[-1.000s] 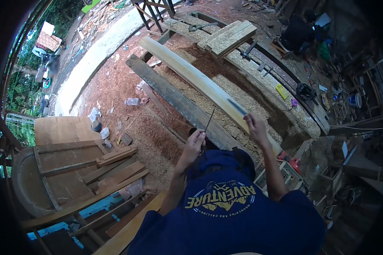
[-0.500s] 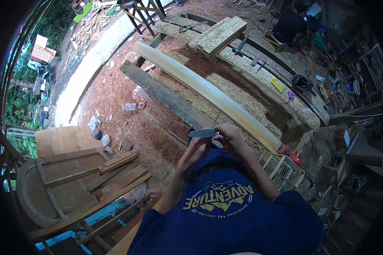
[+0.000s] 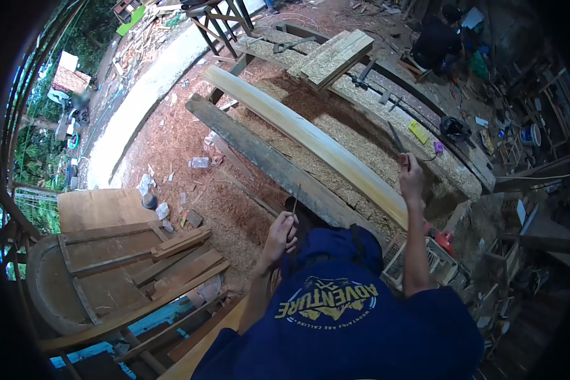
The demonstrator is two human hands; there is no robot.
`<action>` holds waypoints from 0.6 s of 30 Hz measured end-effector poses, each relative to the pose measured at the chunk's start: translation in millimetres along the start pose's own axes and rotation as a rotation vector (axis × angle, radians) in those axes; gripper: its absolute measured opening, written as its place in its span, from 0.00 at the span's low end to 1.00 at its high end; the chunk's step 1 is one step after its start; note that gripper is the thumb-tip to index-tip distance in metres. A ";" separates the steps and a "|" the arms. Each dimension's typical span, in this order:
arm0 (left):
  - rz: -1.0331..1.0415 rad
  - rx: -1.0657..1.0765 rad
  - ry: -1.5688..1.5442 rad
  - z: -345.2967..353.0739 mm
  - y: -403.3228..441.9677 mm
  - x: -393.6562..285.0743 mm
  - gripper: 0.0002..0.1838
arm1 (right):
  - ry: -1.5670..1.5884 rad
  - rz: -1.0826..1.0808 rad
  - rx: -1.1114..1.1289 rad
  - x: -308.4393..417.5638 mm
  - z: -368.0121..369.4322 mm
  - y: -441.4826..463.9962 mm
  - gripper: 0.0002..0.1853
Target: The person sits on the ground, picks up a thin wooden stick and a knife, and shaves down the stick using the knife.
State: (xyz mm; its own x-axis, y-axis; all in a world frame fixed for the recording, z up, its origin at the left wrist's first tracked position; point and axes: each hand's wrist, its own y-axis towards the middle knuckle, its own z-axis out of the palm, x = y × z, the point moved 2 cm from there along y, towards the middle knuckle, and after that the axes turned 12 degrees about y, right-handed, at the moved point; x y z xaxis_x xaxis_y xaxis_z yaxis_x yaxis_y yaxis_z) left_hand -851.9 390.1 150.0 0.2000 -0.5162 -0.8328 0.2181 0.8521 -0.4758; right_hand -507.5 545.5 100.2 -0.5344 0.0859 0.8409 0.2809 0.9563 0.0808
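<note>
the thin stick (image 3: 297,201) and the dark blade (image 3: 396,137) are apart again, one in each of your hands.
the stick points forward in front of your body, its lower end pinched between the thumb and fingers of your left hand (image 3: 281,235); half a second ago the blade lay across it. your right hand (image 3: 411,180) has swung out to the right, fingers closed around the blade's near end, so nothing is working on the stick at this instant, which looks like a pause in the handling. beyond the stick runs a weathered plank (image 3: 266,155); whether they touch, you cannot tell. farther out lie a long pale board (image 3: 310,139), scattered wood shavings (image 3: 367,149), and a red tool (image 3: 443,239) beyond your right forearm.
</note>
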 end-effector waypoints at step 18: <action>0.075 -0.039 0.150 40.2 63.6 -25.2 0.21 | 0.395 -0.334 0.468 88.2 55.7 -118.4 0.16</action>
State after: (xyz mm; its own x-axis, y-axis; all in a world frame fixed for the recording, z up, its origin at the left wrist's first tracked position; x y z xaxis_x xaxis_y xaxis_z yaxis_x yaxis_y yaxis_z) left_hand -804.7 453.9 152.1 0.0689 -0.4351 -0.8977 0.1699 0.8918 -0.4192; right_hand -632.3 455.4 135.0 -0.1778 -0.2569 0.9500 -0.2682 0.9414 0.2044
